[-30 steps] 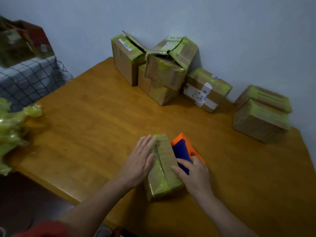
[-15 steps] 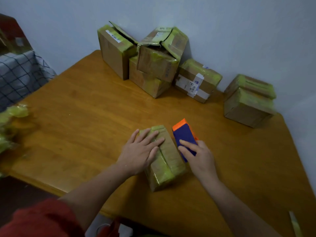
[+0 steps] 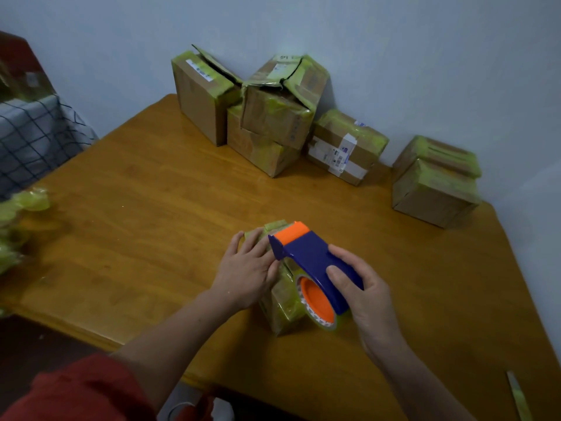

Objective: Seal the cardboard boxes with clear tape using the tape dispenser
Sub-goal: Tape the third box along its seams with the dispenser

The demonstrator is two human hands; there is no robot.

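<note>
Blue-and-orange plastic tape dispenser (image 3: 312, 259) now lifted off the wooden table (image 3: 151, 223), over the small tape-wrapped cardboard box (image 3: 282, 305).
My right hand (image 3: 364, 293) grips it; left hand (image 3: 246, 268) lies flat, steadying the box. Taping looks ready to start.

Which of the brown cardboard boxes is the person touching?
The small brown cardboard box nearest the person: the left hand rests on it and the right hand holds the blue-and-orange tape dispenser over it. The others stand by the wall.

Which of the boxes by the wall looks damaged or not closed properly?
The topmost box is crumpled, with its flaps gaping open. The tall box left of it has one flap sticking up.
</note>
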